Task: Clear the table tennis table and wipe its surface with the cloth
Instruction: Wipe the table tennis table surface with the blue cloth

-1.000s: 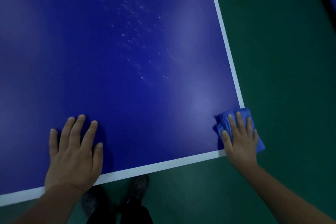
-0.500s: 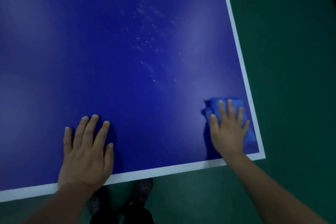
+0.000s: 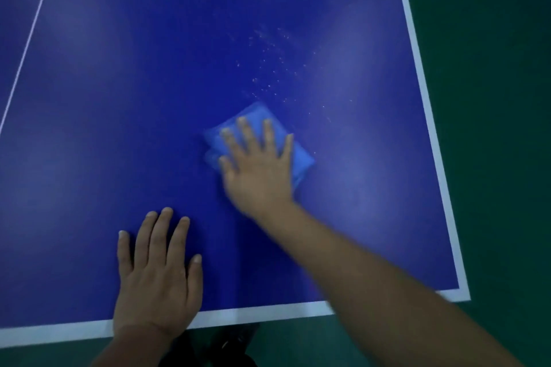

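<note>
Right hand (image 3: 258, 171) flat on the folded blue cloth (image 3: 301, 158), fingers straight and spread, pressing it onto the blue counter (image 3: 134, 83), well in from the white edge lines. Slight blur on that hand and forearm. Cloth just below a scatter of pale droplets (image 3: 268, 68) on the surface. Left hand (image 3: 156, 274) palm-down on bare counter near the front white border, fingers extended, holding nothing. Thin white centre line (image 3: 29, 36) at the left. Green floor (image 3: 492, 98) beyond the right edge.
</note>
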A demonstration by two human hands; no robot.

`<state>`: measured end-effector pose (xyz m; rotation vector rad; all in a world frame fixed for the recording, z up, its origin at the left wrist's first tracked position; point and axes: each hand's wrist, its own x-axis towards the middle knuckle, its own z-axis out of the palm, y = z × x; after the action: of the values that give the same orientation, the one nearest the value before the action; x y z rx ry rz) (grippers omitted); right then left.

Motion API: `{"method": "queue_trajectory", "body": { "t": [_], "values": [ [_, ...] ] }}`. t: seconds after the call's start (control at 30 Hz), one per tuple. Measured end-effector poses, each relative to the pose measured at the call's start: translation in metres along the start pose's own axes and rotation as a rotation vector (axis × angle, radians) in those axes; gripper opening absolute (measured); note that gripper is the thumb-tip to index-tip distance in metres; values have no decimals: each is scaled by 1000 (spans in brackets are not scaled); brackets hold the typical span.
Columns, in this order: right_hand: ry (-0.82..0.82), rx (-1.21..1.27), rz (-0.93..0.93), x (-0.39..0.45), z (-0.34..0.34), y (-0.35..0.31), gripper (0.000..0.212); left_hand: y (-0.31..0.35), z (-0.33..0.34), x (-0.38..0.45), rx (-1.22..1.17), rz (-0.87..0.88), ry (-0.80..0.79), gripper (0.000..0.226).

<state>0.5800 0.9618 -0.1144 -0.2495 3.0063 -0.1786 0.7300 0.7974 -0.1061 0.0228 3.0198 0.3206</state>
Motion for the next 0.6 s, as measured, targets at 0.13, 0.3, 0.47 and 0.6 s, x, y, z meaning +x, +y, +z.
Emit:
{"method": "queue_trajectory", "body": {
  "t": [0.13, 0.3, 0.47, 0.6],
  "values": [
    [104, -38, 522, 14, -20, 165, 58, -2, 0, 0, 11, 10, -36, 64],
    [67, 110, 826, -2, -44, 244, 61, -4, 1, 0, 30, 19, -65, 65],
    [57, -64, 137, -46, -10, 120, 60, -4, 2, 0, 35, 15, -63, 67],
    [57, -69, 66, -15, -18, 170, 61, -3, 2, 0, 34, 17, -57, 67]
  ]
}}
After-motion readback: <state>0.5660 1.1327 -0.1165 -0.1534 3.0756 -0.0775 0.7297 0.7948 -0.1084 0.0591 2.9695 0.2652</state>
